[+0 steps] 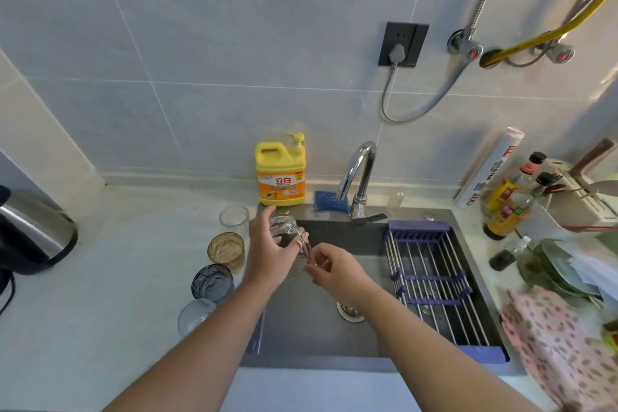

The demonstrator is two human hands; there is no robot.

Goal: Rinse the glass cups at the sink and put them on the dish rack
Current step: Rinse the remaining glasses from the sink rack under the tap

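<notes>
Left hand (267,251): forearm comes up from the bottom edge, wrist straight, back of the hand to the camera. Fingers are wrapped round a clear cup (284,227), so the grip is clamped on it. The cup is tilted, thick end up and away, body running down under the palm. It hangs over the back left part of the sink (301,328), clear of the basin floor.

Right hand (334,269): just right of the grip and a little nearer, forearm slanting in from lower right. Fingers are curled, tips at the cup's near edge. The glass is clear there, so I cannot tell whether they pinch the rim or only touch it.

Left of the grip, on the desk (133,278), four more stand upright in a row: far clear cup (234,217), amber cup (226,251), blue cup (212,283), near clear cup (195,314).

Right of the grip, the rack (431,278) spans the sink's right half. Behind the grip and to its right is the tap (357,177).

Hard to see:
- The palm covers most of the cup's wall, and its mouth is lost against the grey basin.
- The left forearm hides part of the near clear cup.
- The right wrist overlaps the drain (349,311).
- Both arms are cut off at the bottom edge.
</notes>
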